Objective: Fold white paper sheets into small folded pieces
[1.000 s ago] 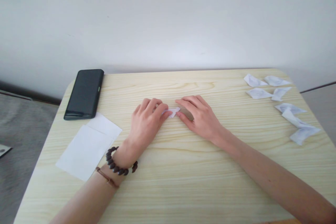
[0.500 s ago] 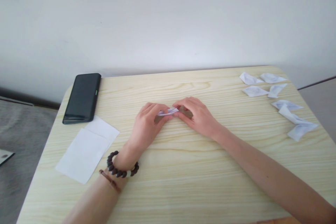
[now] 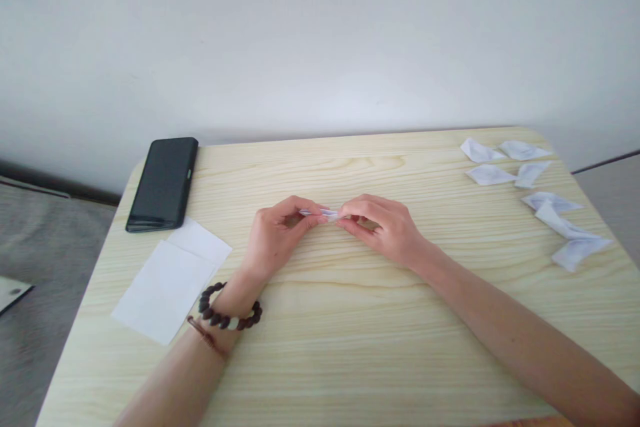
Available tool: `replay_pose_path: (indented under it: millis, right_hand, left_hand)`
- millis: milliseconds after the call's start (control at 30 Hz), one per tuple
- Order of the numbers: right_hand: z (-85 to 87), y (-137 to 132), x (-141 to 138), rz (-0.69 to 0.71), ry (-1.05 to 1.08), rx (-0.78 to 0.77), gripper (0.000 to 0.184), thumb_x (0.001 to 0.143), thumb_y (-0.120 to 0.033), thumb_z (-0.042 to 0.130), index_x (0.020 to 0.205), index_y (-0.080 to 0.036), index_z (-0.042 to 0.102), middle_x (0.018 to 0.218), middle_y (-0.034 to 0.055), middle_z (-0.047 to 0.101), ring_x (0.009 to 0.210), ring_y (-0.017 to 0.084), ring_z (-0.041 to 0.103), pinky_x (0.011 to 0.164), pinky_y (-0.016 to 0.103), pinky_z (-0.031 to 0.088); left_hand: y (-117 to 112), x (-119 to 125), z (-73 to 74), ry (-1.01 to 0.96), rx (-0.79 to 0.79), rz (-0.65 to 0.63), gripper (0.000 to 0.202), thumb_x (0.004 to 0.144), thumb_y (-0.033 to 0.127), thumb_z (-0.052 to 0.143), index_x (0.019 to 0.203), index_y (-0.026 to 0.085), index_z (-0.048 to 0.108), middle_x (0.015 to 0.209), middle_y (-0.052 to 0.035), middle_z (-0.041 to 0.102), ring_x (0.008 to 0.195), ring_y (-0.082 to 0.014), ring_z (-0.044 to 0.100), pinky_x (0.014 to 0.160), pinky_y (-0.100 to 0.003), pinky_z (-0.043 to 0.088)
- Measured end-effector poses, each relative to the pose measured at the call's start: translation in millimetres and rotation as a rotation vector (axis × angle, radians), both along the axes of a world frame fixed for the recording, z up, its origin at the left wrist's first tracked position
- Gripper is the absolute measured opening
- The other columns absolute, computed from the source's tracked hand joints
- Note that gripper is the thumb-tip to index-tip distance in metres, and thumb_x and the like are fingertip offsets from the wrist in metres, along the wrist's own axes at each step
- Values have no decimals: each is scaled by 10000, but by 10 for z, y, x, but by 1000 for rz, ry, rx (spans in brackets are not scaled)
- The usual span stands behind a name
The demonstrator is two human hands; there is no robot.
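Observation:
A small piece of folded white paper (image 3: 328, 213) is held above the middle of the wooden table (image 3: 350, 347). My left hand (image 3: 283, 230) pinches its left part between thumb and fingers. At the right end, my right hand (image 3: 383, 223) closes thumb and fingertips on the same paper. Most of the fold is hidden behind the fingertips. Dark beads and a thin brown cord circle my left wrist.
On the left, a black phone (image 3: 163, 183) lies by two flat white paper sheets (image 3: 165, 293), which overlap. Several folded paper pieces (image 3: 489, 175) are spread along the table's right side. A pale wall (image 3: 320, 40) rises behind the far edge.
My fingers have shifted on the folded paper, and less of it shows between them. My right hand has turned slightly. The whole view has moved a little.

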State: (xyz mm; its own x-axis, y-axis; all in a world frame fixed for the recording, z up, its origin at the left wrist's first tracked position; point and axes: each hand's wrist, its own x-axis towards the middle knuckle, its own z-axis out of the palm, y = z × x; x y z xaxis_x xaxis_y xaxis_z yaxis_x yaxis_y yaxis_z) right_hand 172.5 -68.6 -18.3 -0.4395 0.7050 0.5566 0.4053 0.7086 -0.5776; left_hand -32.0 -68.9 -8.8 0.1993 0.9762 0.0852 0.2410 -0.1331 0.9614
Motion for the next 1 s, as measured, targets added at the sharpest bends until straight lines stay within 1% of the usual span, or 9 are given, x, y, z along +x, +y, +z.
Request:
replay_pose_path:
  millis: [167, 367, 500, 600, 733, 800, 867, 933, 1000]
  right_hand:
    - [-1, 3, 10, 57, 11, 40, 125, 900, -116, 551, 977, -208, 589, 902, 35, 700, 802, 106, 655, 694, 208, 506]
    - [16, -9, 28, 30, 14, 39, 167, 876, -84, 559, 997, -197, 580, 914, 49, 683, 808, 119, 648, 703, 231, 518]
    - [23, -19, 25, 22, 30, 21, 173, 883, -88, 544, 1016, -196, 568, 938, 56, 662, 850, 126, 639, 727, 245, 524]
    - [23, -21, 25, 30, 19, 15, 173, 892, -102, 541, 1031, -202, 564, 970, 60, 656, 878, 128, 638, 734, 243, 525]
    - [22, -24, 31, 31, 25, 25, 164, 886, -103, 560, 1020, -199, 567, 1004, 63, 663, 913, 126, 642, 748, 230, 526]
    - [22, -31, 31, 13, 25, 42, 166, 879, -91, 570, 1012, -189, 566, 994, 62, 674, 913, 124, 648, 757, 225, 525]
    - [21, -41, 27, 5, 17, 59, 177, 866, -73, 581, 1004, -182, 564, 959, 54, 688, 887, 117, 656, 745, 214, 523]
    - [18, -56, 21, 19, 14, 85, 192, 850, -58, 596, 992, -182, 563, 923, 41, 697, 865, 110, 662, 732, 203, 520]
    - [13, -73, 14, 36, 22, 124, 205, 833, -52, 615, 982, -183, 565, 898, 31, 701, 852, 108, 665, 724, 198, 519]
  left_hand:
    - [4, -22, 26, -55, 98, -62, 55, 787, 225, 719, 783, 175, 697, 1007, -57, 731, 916, -160, 684, 781, -226, 546]
    - [13, -70, 53, 131, 305, -106, 46, 818, 172, 681, 817, 187, 724, 1030, -58, 728, 948, -158, 683, 846, -242, 535]
    - [18, -83, 67, 209, 437, -136, 96, 838, 128, 650, 843, 187, 726, 1005, -53, 733, 902, -131, 689, 813, -214, 534]
    - [18, -95, 86, 217, 444, -132, 109, 842, 125, 645, 829, 196, 727, 991, -42, 739, 881, -122, 694, 794, -202, 536]
    - [-3, -101, 106, 191, 376, -132, 90, 831, 149, 663, 834, 214, 726, 972, -15, 749, 879, -123, 704, 810, -200, 545]
    - [-23, -94, 105, 178, 352, -126, 81, 809, 165, 691, 863, 218, 721, 937, -3, 754, 860, -129, 710, 793, -199, 557]
    - [-43, -83, 101, 181, 342, -93, 143, 786, 180, 717, 922, 224, 708, 920, 4, 755, 820, -129, 713, 743, -188, 568]
    - [-59, -75, 101, 208, 364, -72, 183, 780, 180, 723, 954, 228, 696, 914, 0, 751, 794, -125, 709, 712, -183, 569]
    - [-69, -71, 108, 229, 429, -97, 152, 789, 157, 710, 926, 223, 694, 896, -10, 746, 796, -125, 703, 717, -190, 566]
